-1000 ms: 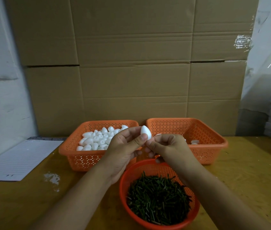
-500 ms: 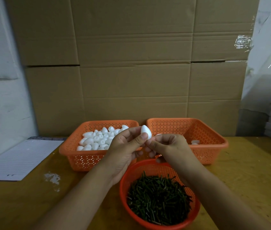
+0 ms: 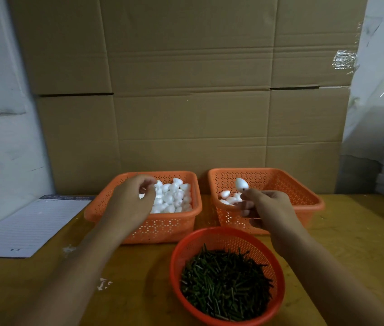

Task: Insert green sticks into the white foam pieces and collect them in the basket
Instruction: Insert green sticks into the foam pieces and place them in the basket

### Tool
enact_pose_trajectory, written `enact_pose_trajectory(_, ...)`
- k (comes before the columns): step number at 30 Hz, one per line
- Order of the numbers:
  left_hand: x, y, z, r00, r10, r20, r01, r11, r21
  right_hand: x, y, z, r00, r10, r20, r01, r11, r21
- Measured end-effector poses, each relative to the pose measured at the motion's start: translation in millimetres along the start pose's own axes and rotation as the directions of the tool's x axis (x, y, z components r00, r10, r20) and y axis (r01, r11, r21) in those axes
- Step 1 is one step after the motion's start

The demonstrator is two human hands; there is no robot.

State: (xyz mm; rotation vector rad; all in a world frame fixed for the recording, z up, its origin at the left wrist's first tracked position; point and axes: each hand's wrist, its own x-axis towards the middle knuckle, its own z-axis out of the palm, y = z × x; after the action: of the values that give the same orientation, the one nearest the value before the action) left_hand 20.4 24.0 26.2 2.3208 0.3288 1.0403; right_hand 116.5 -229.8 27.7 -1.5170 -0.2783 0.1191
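- Currently, right hand [image 3: 268, 208]: its fingers [image 3: 248, 195] pinch what I take to be the stick end of a finished foam piece [image 3: 241, 184], white bulb upward, held over the near left part of the right orange basket [image 3: 308, 203]. Judged reason: holding by the stem keeps the foam undented and lets it be dropped cleanly.
- Right orange basket: collecting bin; a few white pieces [image 3: 227, 197] lie in it, just beyond and below the right fingers. Few so far, so the task looks early.
- Left hand [image 3: 131, 201]: hangs over the left orange basket [image 3: 162, 228], fingers [image 3: 147, 184] curled at the edge of the pile. Whether they already grip a piece cannot be told; the palm hides the tips.
- Loose white foam pieces [image 3: 174, 196]: heaped directly beyond the left fingers, presumably the unworked stock.
- Round red basket [image 3: 209, 238] of green sticks [image 3: 226, 283]: nearest the person, below and between both sets of fingers, within reach of either hand.
- Lined paper sheet [image 3: 28, 227]: flat on the worktop [image 3: 351, 231], well left of the left fingers.
- Cardboard boxes [image 3: 186, 90]: stacked behind both baskets.
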Motion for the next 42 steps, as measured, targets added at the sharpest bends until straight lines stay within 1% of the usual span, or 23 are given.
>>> enact_pose_trajectory(3, -3, -15, -4, 0.990, -0.066, 0.128, 0.037, 0.976, 0.214, 8, 4, -5, 0.998, 0.039, -0.051, -0.038, 0.999, 0.026)
enact_pose_trajectory(6, -7, -15, -1, 0.970, -0.129, 0.204, 0.062, 0.950, 0.307, 16, 9, -10, 0.993, 0.073, -0.090, -0.067, 0.996, 0.066)
enact_pose_trajectory(9, -9, -14, 3, 0.962, -0.146, 0.232, 0.043, 0.916, 0.399, 23, 15, -16, 0.988, 0.087, -0.131, -0.077, 0.994, 0.080)
enact_pose_trajectory(13, -5, -16, 2, 0.953, -0.188, 0.239, 0.081, 0.915, 0.394, 30, 20, -22, 0.983, 0.091, -0.159, -0.081, 0.994, 0.074)
enact_pose_trajectory(16, -3, -16, 1, 0.948, -0.200, 0.249, 0.099, 0.926, 0.364, 31, 22, -22, 0.986, 0.082, -0.144, -0.070, 0.994, 0.085)
enact_pose_trajectory(18, -3, -17, 2, 0.944, -0.202, 0.259, 0.092, 0.921, 0.380, 30, 22, -22, 0.990, 0.077, -0.119, -0.063, 0.991, 0.115)
enact_pose_trajectory(21, -1, -16, 1, 0.937, -0.214, 0.277, 0.099, 0.920, 0.379, 23, 18, -17, 0.997, 0.068, -0.046, -0.064, 0.994, 0.093)
enact_pose_trajectory(24, 2, -15, 1, 0.927, -0.220, 0.304, 0.102, 0.928, 0.358, 13, 13, -9, 0.996, 0.042, 0.083, -0.040, 0.999, -0.020)
enact_pose_trajectory(26, 9, -13, 3, 0.910, -0.242, 0.338, 0.106, 0.922, 0.373, 7, 10, -3, 0.981, 0.029, 0.193, -0.008, 0.994, -0.111)
enact_pose_trajectory(29, 25, -11, 6, 0.863, -0.299, 0.406, 0.105, 0.894, 0.436, -1, 4, 3, 0.921, 0.049, 0.387, 0.048, 0.970, -0.236)
enact_pose_trajectory(31, 36, -11, 7, 0.848, -0.318, 0.423, 0.102, 0.882, 0.460, -6, 1, 7, 0.859, 0.087, 0.504, 0.086, 0.947, -0.309)
enact_pose_trajectory(33, 46, -13, 7, 0.831, -0.337, 0.442, 0.104, 0.876, 0.472, -11, -1, 9, 0.795, 0.133, 0.592, 0.116, 0.924, -0.363)
enact_pose_trajectory(35, 53, -20, 6, 0.794, -0.358, 0.491, 0.086, 0.866, 0.493, -15, -4, 11, 0.753, 0.171, 0.635, 0.134, 0.905, -0.403)
enact_pose_trajectory(39, 60, -33, 10, 0.707, -0.398, 0.585, 0.015, 0.836, 0.549, -21, -8, 13, 0.709, 0.213, 0.672, 0.143, 0.890, -0.433)
enact_pose_trajectory(42, 64, -32, 11, 0.680, -0.401, 0.614, 0.003, 0.838, 0.545, -22, -9, 13, 0.695, 0.233, 0.680, 0.132, 0.889, -0.439)
